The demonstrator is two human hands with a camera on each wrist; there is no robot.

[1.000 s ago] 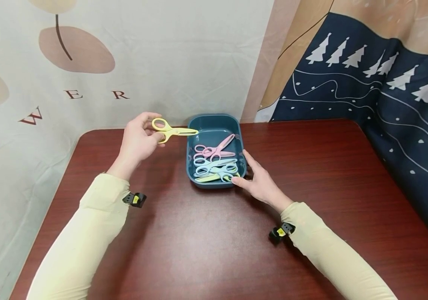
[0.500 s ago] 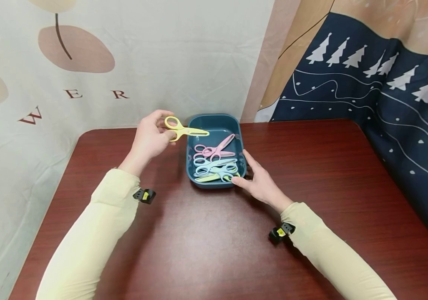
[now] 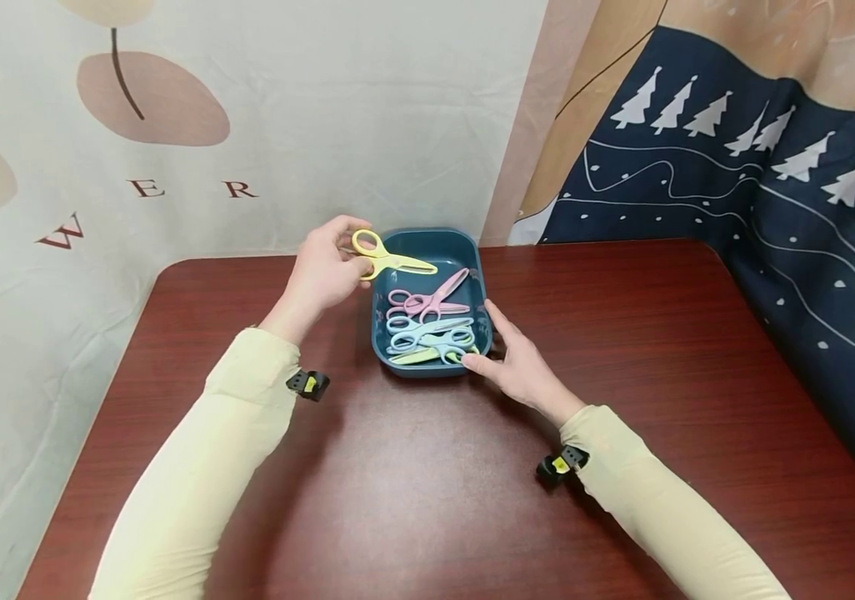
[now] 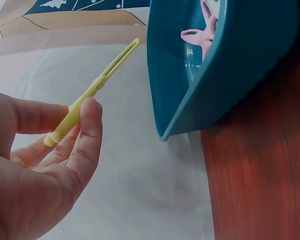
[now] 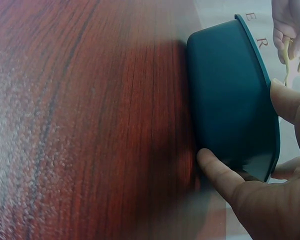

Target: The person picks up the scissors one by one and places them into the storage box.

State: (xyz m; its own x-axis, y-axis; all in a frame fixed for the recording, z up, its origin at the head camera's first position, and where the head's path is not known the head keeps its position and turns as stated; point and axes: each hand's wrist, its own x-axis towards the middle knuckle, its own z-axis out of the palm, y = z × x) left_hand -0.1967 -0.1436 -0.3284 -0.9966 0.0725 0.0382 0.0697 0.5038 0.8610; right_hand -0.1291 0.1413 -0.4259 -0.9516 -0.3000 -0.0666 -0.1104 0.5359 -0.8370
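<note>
My left hand [image 3: 330, 265] pinches yellow scissors [image 3: 407, 264] by their handle loops between thumb and fingers. The blades point right, over the left rim of a dark blue-green plastic box [image 3: 431, 372]. In the left wrist view the scissors [image 4: 67, 122] appear edge-on, apart from the box. Pink scissors [image 3: 446, 290], light blue scissors [image 3: 431, 326] and green scissors [image 3: 416, 357] lie in the box, overlapping toward its near end. My right hand [image 3: 521, 367] holds the box's near right corner. Its thumb is at the rim and its fingers lie against the outer wall [image 5: 230, 100].
The box stands on a reddish-brown wooden table [image 3: 397, 483] near its back edge. Behind hangs a pale printed cloth [image 3: 360, 108]. A navy cloth with white trees [image 3: 697, 183] hangs to the right. A black strap device [image 3: 309, 384] sits on each wrist.
My left hand has moved right with the yellow scissors, bringing their blades from the box's left rim to above its inside. My right hand and the box have stayed in place.
</note>
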